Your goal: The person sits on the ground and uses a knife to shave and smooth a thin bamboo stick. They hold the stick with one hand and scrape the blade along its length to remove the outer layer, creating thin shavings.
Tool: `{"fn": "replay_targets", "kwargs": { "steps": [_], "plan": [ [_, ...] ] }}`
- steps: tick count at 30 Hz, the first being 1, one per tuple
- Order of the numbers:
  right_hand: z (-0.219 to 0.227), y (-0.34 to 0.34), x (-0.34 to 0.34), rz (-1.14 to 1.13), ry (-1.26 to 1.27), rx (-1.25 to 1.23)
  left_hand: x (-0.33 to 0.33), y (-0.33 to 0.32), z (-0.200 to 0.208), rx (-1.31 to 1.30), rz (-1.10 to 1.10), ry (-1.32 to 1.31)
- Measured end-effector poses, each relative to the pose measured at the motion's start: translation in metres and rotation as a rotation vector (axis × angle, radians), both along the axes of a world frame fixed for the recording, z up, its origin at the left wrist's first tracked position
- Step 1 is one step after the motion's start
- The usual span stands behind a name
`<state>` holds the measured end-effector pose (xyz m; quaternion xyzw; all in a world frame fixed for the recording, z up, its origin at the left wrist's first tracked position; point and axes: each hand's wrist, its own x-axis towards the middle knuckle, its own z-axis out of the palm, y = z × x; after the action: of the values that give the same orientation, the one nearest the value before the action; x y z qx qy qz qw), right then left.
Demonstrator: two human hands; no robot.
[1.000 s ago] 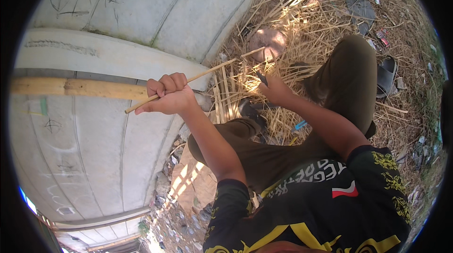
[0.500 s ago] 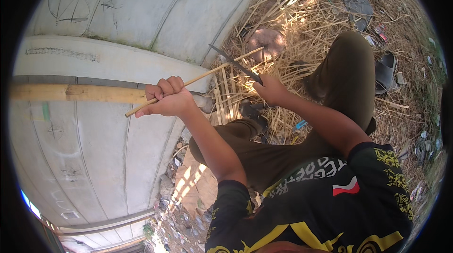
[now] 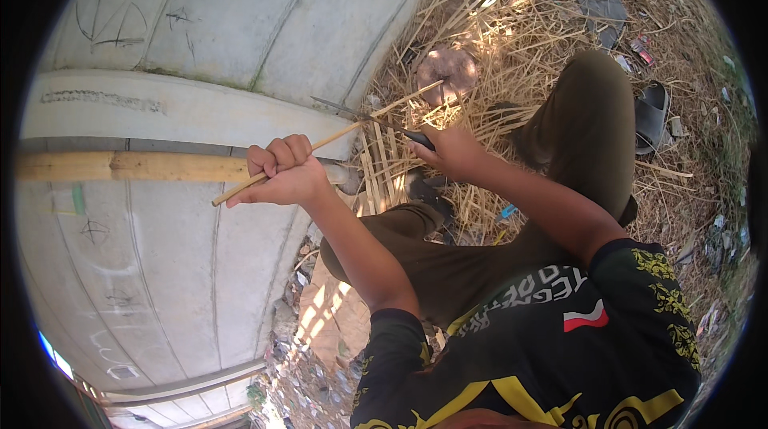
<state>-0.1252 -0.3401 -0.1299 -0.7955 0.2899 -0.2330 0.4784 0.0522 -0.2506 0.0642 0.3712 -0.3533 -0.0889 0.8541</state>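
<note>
My left hand point(image 3: 282, 171) is closed around a thin bamboo stick point(image 3: 340, 133), near the stick's lower-left end. The stick slants up to the right, and its far tip lies over a round brownish block point(image 3: 446, 69) on the ground. In my right hand point(image 3: 454, 154) is a knife point(image 3: 344, 109), gripped by its dark handle. Its long narrow dark blade points up-left and crosses the stick about midway; whether it presses into the stick is hard to tell.
Split bamboo strips and shavings point(image 3: 512, 37) litter the ground. A grey concrete wall point(image 3: 264, 37) stands to the left, with a thick bamboo pole point(image 3: 128, 165) along it. My bent leg point(image 3: 592, 125) rises at right, beside a dark sandal point(image 3: 652, 117).
My right hand has shifted slightly left, and the knife blade has slid down the stick toward my left hand, now lying flatter. My left hand and the stick stay almost in place.
</note>
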Motion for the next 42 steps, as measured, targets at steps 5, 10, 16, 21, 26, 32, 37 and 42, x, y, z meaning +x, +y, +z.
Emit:
{"fn": "replay_targets", "kwargs": {
  "steps": [5, 10, 16, 21, 26, 32, 37, 42],
  "plan": [
    [-0.042, -0.029, 0.002, -0.018, 0.095, 0.299, -0.001, -0.004, 0.002, 0.029, -0.095, -0.005],
    [-0.025, -0.004, 0.002, -0.033, 0.000, -0.034, -0.003, -0.004, 0.003, 0.027, -0.128, -0.012],
    [-0.061, -0.039, 0.000, -0.095, 0.117, 0.194, -0.013, -0.013, 0.001, 0.032, -0.231, -0.063],
    [-0.044, -0.007, -0.003, -0.031, -0.015, 0.085, -0.018, -0.006, -0.002, 0.011, -0.235, -0.115],
    [-0.085, -0.031, 0.000, -0.161, 0.018, 0.261, -0.034, -0.020, 0.000, -0.007, 0.006, -0.053],
    [-0.060, -0.017, -0.004, -0.023, -0.126, 0.316, -0.046, -0.023, 0.002, -0.018, 0.278, -0.008],
    [-0.074, -0.019, 0.001, -0.146, 0.049, 0.298, -0.053, -0.030, 0.006, -0.040, 0.587, 0.036],
    [-0.039, 0.001, 0.001, -0.011, -0.113, 0.231, -0.052, -0.025, 0.004, -0.019, 0.631, 0.000]
  ]
}}
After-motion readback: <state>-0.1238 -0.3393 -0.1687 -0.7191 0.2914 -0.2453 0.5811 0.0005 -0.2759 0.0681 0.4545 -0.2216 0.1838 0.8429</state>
